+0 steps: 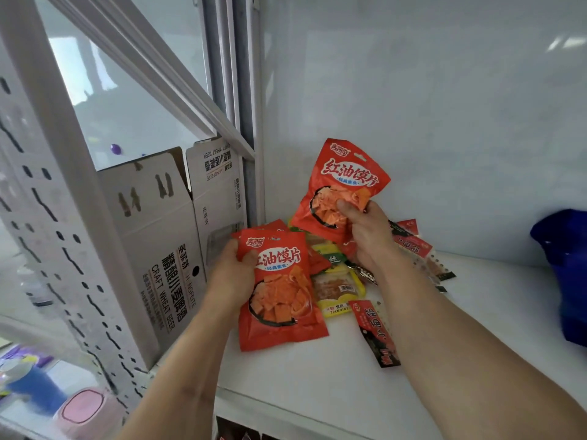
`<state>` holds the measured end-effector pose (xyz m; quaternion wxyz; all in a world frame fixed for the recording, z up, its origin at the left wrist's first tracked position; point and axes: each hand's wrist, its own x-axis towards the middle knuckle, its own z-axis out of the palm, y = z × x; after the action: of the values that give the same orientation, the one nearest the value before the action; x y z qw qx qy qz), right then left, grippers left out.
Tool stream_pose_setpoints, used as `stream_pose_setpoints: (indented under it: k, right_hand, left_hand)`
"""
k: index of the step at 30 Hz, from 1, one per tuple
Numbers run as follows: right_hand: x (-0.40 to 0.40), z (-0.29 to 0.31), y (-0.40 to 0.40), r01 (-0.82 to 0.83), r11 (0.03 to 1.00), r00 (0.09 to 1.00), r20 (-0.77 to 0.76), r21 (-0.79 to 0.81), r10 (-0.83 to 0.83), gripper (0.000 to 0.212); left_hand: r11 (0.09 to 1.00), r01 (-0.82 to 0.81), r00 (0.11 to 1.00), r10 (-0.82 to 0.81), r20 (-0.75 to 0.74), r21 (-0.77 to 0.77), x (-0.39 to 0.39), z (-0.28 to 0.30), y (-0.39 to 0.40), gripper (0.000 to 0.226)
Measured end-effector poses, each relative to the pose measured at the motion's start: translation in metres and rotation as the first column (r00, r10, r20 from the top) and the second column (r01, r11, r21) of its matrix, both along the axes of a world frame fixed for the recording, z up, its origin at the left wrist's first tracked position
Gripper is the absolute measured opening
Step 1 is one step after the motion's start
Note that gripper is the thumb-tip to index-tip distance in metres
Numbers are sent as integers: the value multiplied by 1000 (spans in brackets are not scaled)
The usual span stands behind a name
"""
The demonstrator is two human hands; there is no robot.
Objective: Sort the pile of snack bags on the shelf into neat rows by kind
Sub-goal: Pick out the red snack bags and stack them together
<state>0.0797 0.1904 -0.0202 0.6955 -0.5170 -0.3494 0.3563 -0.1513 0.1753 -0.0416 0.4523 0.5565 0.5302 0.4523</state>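
Note:
My left hand [233, 274] grips the left edge of a stack of red-orange snack bags [281, 296] resting on the white shelf [317, 382]. Raised above the pile, my right hand [365, 230] holds another red-orange bag [341, 182] of the same kind by its lower edge. Between my hands lies the mixed pile: a yellow bag [340, 292], a green-and-yellow bag [330, 254], and a long narrow red-and-black strip pack [376, 333]. More red strip packs [416, 247] lie behind my right wrist.
White cardboard beer boxes [158, 258] stand at the shelf's left end against a perforated metal upright [63, 233]. A blue bag [568, 271] sits at the far right. The white back wall [444, 122] closes the shelf behind the pile.

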Motion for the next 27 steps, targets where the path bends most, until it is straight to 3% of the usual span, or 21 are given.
stream_pose_setpoints:
  k: [3,14,20,27]
  right_hand:
    - [4,10,-10,53,998,998,20,28,-53,48]
    - [61,21,-83,320,947,941,107,27,-321,41]
    - [120,14,-140,477,878,867,190,-43,-461,30]
    - [172,-20,-176,528,841,812,360,-118,-459,27]
  left_hand:
    - [997,-13,999,16,-38,79,6,0,0,16]
    - [978,49,994,-69,88,205,60,9,-11,17]
    - [974,208,954,-222,200,87,111,11,-29,12]
    - [909,416,879,-394,269,-27,172,18,-54,12]
